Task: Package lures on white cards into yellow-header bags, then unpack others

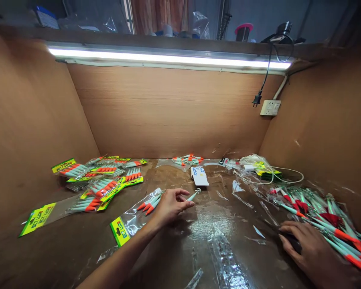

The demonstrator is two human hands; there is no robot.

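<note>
Visibly pinched, pale lure [193, 196], between left fingers [183, 192]

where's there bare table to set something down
The roomiest patch seems to be the near-left table, between the yellow-headed bags and the left forearm. A smaller one lies between the clear plastic strip and right hand. Crowded: far right, with heaped lures, and back left, under those bags.

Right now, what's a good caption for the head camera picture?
Left hand pinching a lure, right hand gripping a dark object.
</note>
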